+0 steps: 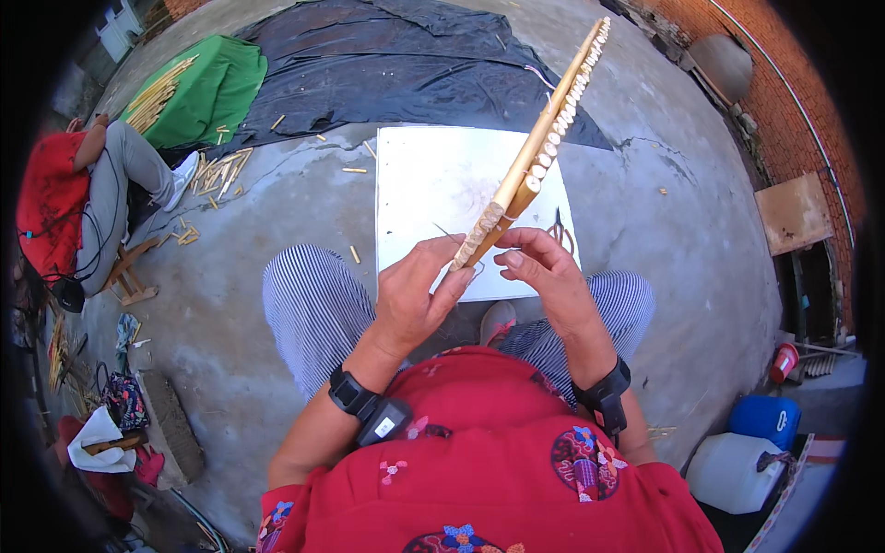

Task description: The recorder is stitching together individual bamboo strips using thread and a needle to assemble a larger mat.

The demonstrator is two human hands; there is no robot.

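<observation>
My left hand [419, 286] grips the lower end of a long, slanting bamboo piece [516, 175], with a row of short, pale round cut pieces along its right side and pale wrapping near my fingers. A thin needle-like item [444, 231] sticks out left of the bundle by my left fingers. My right hand [548, 276] is just right of the bundle, fingers curved and thumb apart, fingertips near it; whether they touch it is unclear. Beneath lies a white board [410, 166] with scissors [564, 240] at its right, partly behind my right hand.
A co-worker in a red top [51, 203] sits at left, near scattered bamboo pieces [217, 175]. A green cloth [230, 83] and dark tarp [341, 64] lie beyond. Plastic jugs [737, 470], a red container [784, 362] and a brick wall [793, 101] are at right.
</observation>
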